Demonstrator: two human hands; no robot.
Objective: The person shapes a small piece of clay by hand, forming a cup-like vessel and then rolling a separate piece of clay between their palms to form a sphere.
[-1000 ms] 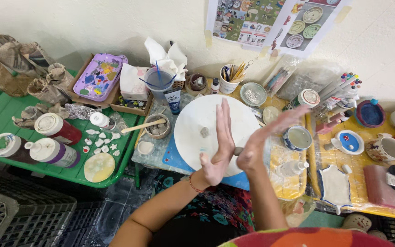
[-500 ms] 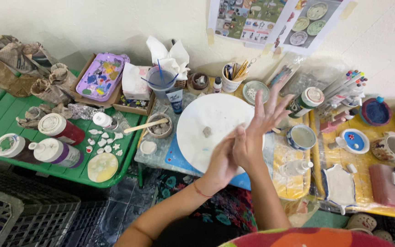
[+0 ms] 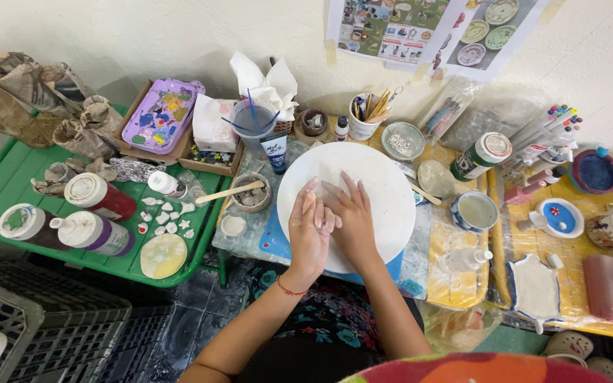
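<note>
On the green tray [image 3: 8, 191] at far left lie paint bottles [image 3: 97, 195] and a purple palette [image 3: 159, 115]. Further right, the left hand [image 3: 309, 228] and right hand [image 3: 347, 216] press together, fingers loosely extended and gripping nothing, above the round white plate [image 3: 384, 186] at the counter's [image 3: 455, 280] middle. A blue-rimmed cup [image 3: 475, 211] stands just beside the plate's right edge.

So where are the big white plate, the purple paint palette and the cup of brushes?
big white plate [image 3: 384, 186], head view, bare right part of its face.
purple paint palette [image 3: 159, 115], head view, middle of the tray.
cup of brushes [image 3: 360, 128], head view, the white cup's side.
</note>
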